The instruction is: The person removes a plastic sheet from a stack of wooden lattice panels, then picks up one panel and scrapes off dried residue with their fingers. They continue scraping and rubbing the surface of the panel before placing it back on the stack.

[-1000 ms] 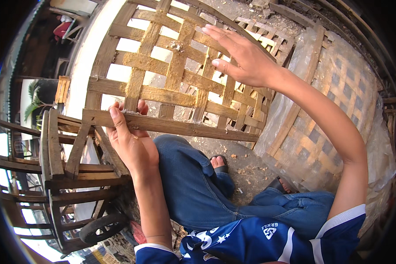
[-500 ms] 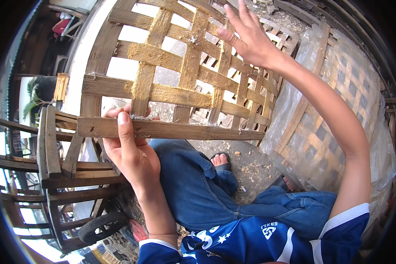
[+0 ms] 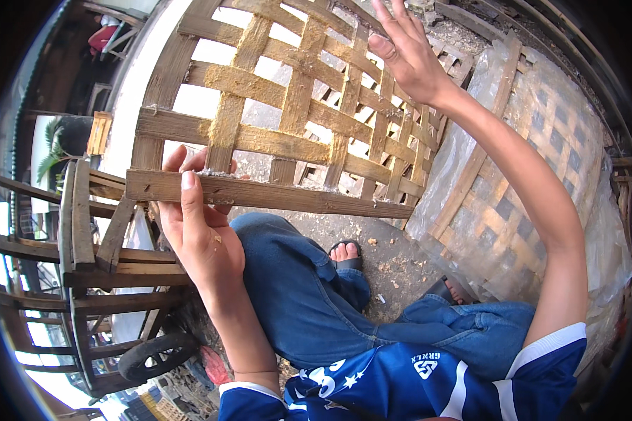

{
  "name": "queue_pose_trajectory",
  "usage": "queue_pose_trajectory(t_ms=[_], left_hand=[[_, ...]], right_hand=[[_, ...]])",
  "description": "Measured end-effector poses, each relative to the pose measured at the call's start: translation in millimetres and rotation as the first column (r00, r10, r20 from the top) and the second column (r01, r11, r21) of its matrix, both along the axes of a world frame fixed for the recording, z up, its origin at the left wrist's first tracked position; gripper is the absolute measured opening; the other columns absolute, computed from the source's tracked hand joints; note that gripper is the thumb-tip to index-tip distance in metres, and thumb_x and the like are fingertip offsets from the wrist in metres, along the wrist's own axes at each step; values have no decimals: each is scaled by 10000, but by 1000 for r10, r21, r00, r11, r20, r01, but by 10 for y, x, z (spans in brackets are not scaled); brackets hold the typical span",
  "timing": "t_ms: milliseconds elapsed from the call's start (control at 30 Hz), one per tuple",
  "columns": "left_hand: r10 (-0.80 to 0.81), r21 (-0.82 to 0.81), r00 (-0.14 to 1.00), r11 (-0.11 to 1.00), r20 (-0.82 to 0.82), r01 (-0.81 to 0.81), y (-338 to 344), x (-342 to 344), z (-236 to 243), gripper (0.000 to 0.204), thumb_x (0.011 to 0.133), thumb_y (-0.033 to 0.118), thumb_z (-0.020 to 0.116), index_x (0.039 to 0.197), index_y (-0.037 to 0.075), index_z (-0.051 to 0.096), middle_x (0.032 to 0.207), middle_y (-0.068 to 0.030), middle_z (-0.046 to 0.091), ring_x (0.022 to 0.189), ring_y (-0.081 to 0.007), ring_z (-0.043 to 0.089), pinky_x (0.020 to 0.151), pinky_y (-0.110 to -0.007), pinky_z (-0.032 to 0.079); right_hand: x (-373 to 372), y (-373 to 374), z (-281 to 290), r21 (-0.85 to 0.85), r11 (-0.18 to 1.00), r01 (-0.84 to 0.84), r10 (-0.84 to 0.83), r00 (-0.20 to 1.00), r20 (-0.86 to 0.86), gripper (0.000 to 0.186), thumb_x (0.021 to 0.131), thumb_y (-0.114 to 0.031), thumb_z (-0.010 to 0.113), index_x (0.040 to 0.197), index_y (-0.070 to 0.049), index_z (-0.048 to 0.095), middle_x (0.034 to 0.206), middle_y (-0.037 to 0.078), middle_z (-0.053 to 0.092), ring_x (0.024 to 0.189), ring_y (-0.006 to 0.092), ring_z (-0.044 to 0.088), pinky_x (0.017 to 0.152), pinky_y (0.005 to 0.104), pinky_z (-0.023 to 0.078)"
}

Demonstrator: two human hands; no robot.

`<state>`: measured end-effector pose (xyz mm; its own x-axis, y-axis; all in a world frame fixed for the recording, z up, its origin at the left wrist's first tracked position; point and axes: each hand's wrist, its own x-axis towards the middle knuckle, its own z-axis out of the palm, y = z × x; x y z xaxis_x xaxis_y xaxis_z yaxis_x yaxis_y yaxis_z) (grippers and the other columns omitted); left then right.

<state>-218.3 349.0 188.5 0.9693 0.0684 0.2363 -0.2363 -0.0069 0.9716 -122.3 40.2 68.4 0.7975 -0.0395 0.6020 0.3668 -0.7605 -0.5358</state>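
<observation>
My left hand grips the lower wooden rail of a woven lattice panel, its thumb over the rail and fingertips showing behind through the gaps. The panel is tilted up before me, its pale wooden strips crusted with yellow residue and bits of whitish matter. My right hand is raised at the panel's upper right with fingers apart, holding nothing; whether it touches the panel is unclear.
Further lattice panels under clear plastic lie at the right. At the left stand a slatted wooden frame and a black tyre. A person in red is far off. My jeans-covered legs and sandalled feet are below the panel.
My right hand has moved up and to the right along the panel, fingers still spread. My left hand and the panel's lower rail have shifted slightly left, the grip kept.
</observation>
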Motion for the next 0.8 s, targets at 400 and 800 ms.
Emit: queue_pose_trajectory(t_ms=[400,800], left_hand=[[-68,-111,997,992,-27,64,66,112,-62,350,1027,179,490,1340,27,452,1228,-129,567,1071,-219,598,857,-407,556],[-96,-120,995,989,-37,91,236,155,-133,294,1015,143,514,1288,32,512,1226,-131,596,1117,-187,587,947,-369,533]], right_hand=[[-154,482,342,-445,883,-151,287,923,258,672,964,-620,342,1539,-278,271,1619,108,154,1478,317,203,1192,540,187],[-18,288,209,-684,728,34,-22,999,27,842,953,-673,316,1487,-21,321,1593,262,114,1476,457,51,1196,532,83]])
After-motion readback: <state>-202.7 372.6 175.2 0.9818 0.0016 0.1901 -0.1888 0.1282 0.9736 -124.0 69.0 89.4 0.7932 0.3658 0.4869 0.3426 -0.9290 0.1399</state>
